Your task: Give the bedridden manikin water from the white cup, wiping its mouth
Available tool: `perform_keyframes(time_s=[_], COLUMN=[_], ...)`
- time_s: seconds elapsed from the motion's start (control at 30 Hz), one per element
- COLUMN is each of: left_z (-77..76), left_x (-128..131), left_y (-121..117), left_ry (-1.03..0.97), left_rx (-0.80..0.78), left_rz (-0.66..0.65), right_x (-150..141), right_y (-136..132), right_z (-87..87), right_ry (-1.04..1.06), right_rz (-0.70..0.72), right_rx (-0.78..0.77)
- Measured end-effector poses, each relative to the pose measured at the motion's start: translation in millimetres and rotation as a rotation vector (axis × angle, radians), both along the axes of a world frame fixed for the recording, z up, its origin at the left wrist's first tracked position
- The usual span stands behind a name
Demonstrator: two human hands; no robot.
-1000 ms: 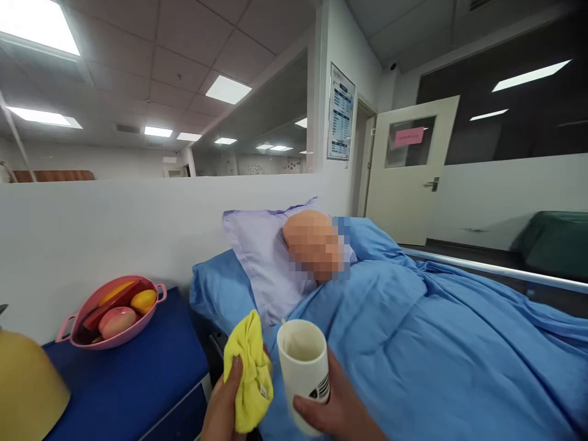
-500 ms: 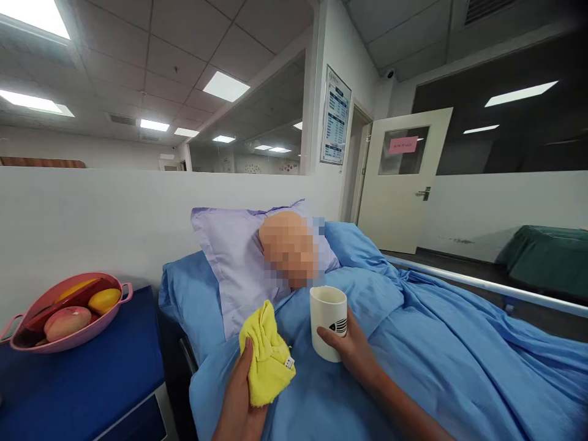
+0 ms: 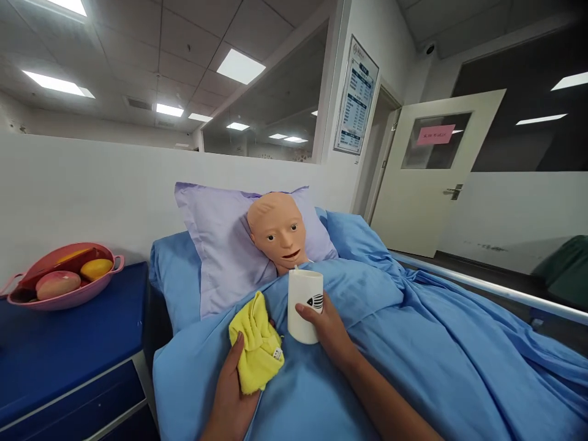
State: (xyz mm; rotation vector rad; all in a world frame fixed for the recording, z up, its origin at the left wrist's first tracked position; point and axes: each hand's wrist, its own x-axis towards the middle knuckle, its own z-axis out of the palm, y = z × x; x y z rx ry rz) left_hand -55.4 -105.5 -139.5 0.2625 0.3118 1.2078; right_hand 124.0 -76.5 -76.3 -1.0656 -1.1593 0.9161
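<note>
My right hand [image 3: 328, 327] grips a white cup [image 3: 304, 300] with a black striped mark, upright, just below the chin of a training manikin's head [image 3: 278, 229]. A thin straw tip shows above the cup's rim near the manikin's mouth. My left hand [image 3: 232, 392] holds a folded yellow cloth [image 3: 256, 349] over the blue blanket [image 3: 413, 355], left of the cup. The manikin lies in bed on a lilac pillow [image 3: 215, 242], covered to the neck.
A blue bedside cabinet [image 3: 68, 343] stands at the left, bearing a pink basket [image 3: 27, 299] of fruit. A metal bed rail [image 3: 482, 288] runs along the far side. A white partition wall is behind the bed; a cream door [image 3: 432, 177] stands ajar at the right.
My right hand has carried the cup up and forward from near my body to just below the manikin's chin. The yellow cloth in my left hand has followed. The view has shifted right.
</note>
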Motion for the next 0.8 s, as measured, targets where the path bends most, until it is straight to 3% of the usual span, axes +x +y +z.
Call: perform_keyframes(time_s=[0.17, 0.4, 0.8], left_z=[-14.0, -11.5, 0.3], left_x=[-6.3, -7.1, -8.5], left_y=[2.6, -4.5, -11.5], left_ry=[-0.074, 0.014, -0.012], left_rx=[0.103, 0.069, 0.0], left_rz=[-0.061, -0.032, -0.036], right_x=[8.0, 19.6, 10.9], right_y=[4.8, 7.5, 3.8], right_z=[5.7, 9.7, 6.1], right_ry=[0.133, 0.24, 0.167], right_rz=[0.115, 0.303, 0.263], right_rx=[-0.063, -0.105, -0.094])
